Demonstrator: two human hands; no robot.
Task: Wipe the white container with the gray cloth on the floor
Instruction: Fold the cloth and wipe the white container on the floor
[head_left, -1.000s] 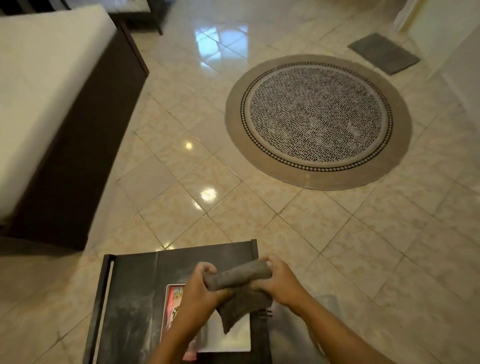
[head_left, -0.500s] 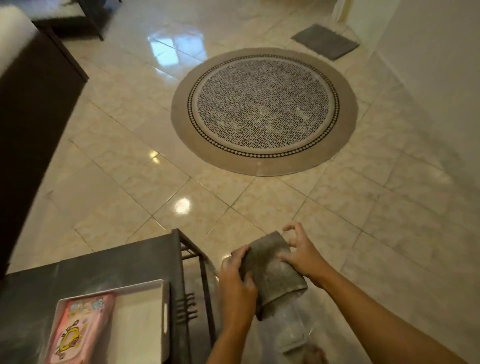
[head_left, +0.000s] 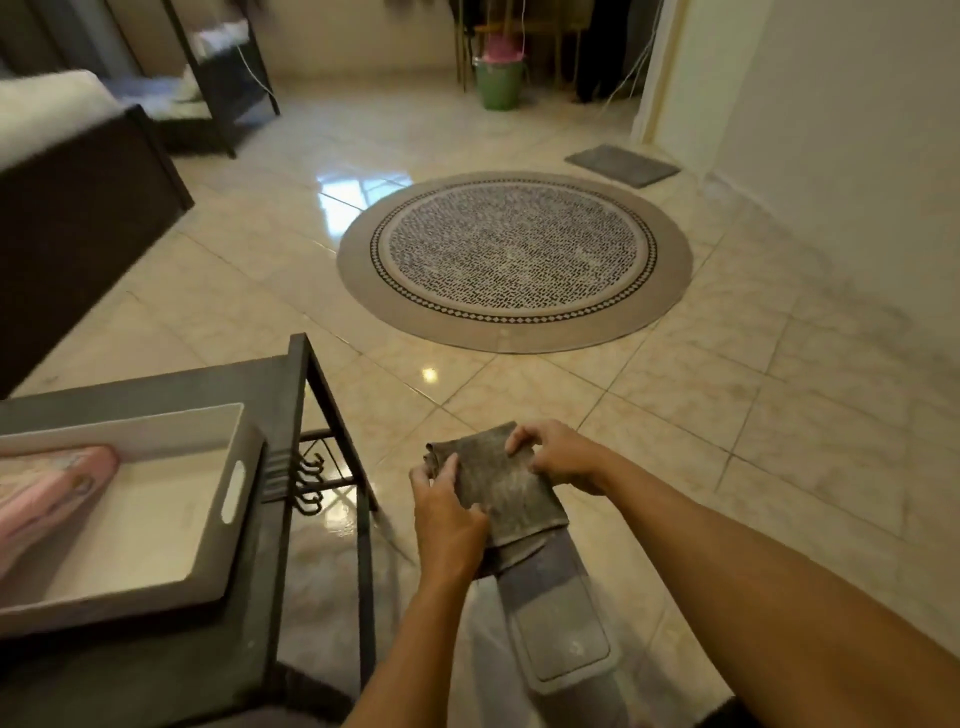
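Note:
A folded gray cloth (head_left: 501, 480) is held between both hands, low in the middle of the view, above the tiled floor. My left hand (head_left: 447, 517) grips its near left side and my right hand (head_left: 558, 454) pinches its far right edge. A white tray-like container (head_left: 156, 506) with a slot handle sits on a dark metal table (head_left: 270, 395) at the lower left, well left of the cloth. Something pink (head_left: 49, 501) lies inside it, partly cut off by the frame edge.
A round patterned rug (head_left: 514, 260) lies ahead on the glossy tiles. A gray mat (head_left: 621, 164) is by the wall at right. A dark bed frame (head_left: 78, 218) stands at left, a shelf rack (head_left: 218, 78) and green bucket (head_left: 498, 83) at the back.
The view has swung up and right, so the table and white container slid to the left. The hands have folded the hanging cloth into a flat pad and carried it off the table.

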